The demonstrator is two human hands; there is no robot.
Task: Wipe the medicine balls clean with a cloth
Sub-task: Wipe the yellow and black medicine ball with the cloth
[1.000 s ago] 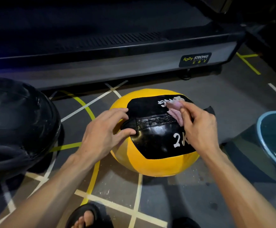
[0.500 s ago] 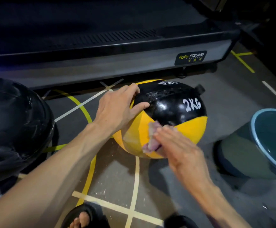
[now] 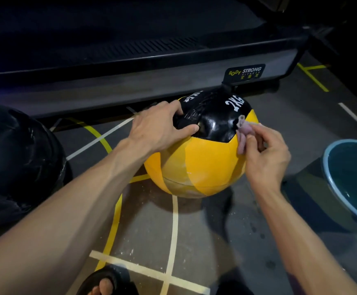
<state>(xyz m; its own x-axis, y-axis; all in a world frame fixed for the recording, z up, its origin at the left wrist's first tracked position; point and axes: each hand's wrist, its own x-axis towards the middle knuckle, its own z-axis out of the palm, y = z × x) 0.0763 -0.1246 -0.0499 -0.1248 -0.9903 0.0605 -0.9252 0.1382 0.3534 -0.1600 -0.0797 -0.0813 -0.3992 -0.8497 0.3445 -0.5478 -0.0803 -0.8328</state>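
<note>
A yellow and black medicine ball (image 3: 203, 162) marked 2KG sits on the floor in the middle of the view. My left hand (image 3: 158, 126) grips its black top panel from the left, thumb pressed on the glossy black. My right hand (image 3: 264, 158) pinches a small pale pink cloth (image 3: 244, 133) and holds it against the ball's right side, where black meets yellow. A second, black medicine ball (image 3: 18, 167) lies at the far left.
A blue-rimmed basin (image 3: 330, 184) with water stands at the right edge. Behind the ball runs the low grey base of a Body Strong machine (image 3: 130, 92). The floor carries yellow and white tape lines. My sandalled foot (image 3: 105, 282) shows at the bottom.
The ball has been rolled away from me, so the black 2KG panel sits farther back. My right hand with the cloth moved from the lower front up to the ball's right side.
</note>
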